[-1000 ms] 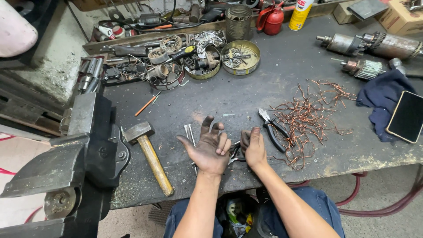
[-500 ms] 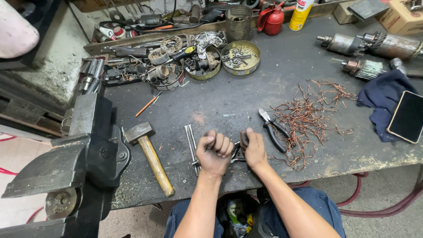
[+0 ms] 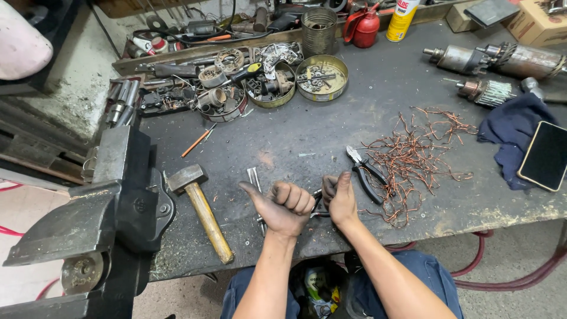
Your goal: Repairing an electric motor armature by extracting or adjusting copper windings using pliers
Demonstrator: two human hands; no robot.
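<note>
Here we logged: left hand (image 3: pixel 287 207) fisted, thumb out, empty as far as we saw; right hand (image 3: pixel 338 198) curled on a small metal part (image 3: pixel 318 204) (hard to identify) at the bench (image 3: pixel 295 142) edge. Pliers (image 3: pixel 366 174) beside stripped copper wire (image 3: pixel 413 159); hammer (image 3: pixel 201 210) untouched.

A repair workshop, by every sign: grimy dark tabletop (image 3: pixel 307 147), heavy bench vise (image 3: pixel 112 201) bolted at its edge, wooden-handled hammer (image 3: pixel 201 210), pliers (image 3: pixel 366 174) beside a tangle of stripped copper wire (image 3: pixel 413 156), round tins of small metal parts (image 3: pixel 322 77), worn motor armatures (image 3: pixel 490 59), red oil can (image 3: pixel 363 26) at the back.
</note>
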